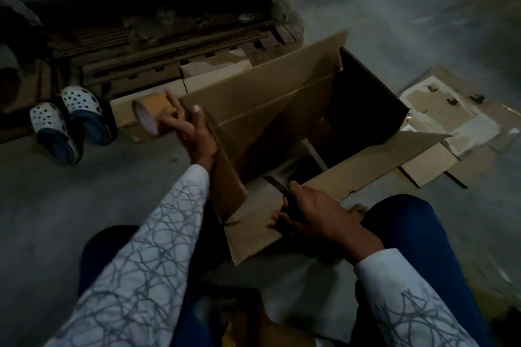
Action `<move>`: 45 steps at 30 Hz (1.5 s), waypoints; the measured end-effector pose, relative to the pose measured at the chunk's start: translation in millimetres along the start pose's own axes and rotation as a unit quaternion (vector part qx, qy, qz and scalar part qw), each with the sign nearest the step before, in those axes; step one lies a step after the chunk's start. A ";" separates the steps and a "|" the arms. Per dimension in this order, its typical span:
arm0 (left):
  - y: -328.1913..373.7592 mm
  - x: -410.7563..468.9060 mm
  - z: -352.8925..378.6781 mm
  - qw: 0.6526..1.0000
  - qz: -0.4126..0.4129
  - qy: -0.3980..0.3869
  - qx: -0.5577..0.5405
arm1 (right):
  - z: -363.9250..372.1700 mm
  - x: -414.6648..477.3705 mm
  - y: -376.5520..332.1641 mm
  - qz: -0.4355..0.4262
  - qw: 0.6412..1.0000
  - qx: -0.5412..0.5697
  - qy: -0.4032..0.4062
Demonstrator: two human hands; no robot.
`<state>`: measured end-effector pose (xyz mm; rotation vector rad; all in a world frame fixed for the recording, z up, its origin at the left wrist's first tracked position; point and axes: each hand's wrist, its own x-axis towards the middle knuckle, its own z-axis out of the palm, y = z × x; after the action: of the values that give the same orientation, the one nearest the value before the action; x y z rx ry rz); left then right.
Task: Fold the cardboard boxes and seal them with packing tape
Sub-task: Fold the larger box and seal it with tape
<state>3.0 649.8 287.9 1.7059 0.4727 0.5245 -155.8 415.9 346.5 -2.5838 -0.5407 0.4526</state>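
An open brown cardboard box (282, 98) stands on the floor in front of me with its flaps spread outward. To the left of the box, my left hand (191, 129) grips a roll of brown packing tape (153, 111). My right hand (318, 214) holds a dark knife (279, 186) over the near flap (253, 231), blade pointing toward the box opening. The box's inside is dark, and the far right wall is in shadow.
A stack of flattened cardboard (174, 65) lies behind the box. More flat cardboard pieces (439, 121) cover the floor to the right. A pair of white-and-blue clogs (70, 124) sits at the left. My knees in blue trousers (417, 234) flank the near flap.
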 end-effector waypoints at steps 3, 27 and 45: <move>-22.8 -35.5 29.3 0.980 0.064 0.127 0.139 | 1.1 5.9 2.4 0.000 1.000 0.001 -0.001; 58.5 -164.9 -83.1 0.958 0.156 -0.163 0.179 | -41.8 24.6 72.7 0.123 0.982 0.063 0.127; 15.4 -146.1 -78.5 0.962 0.047 -0.159 0.216 | -51.9 60.7 158.0 0.308 0.951 0.003 -0.003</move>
<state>-161.0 625.5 303.6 2.1951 0.2845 0.2123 -36.0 294.7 298.5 -2.7063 0.2901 0.6566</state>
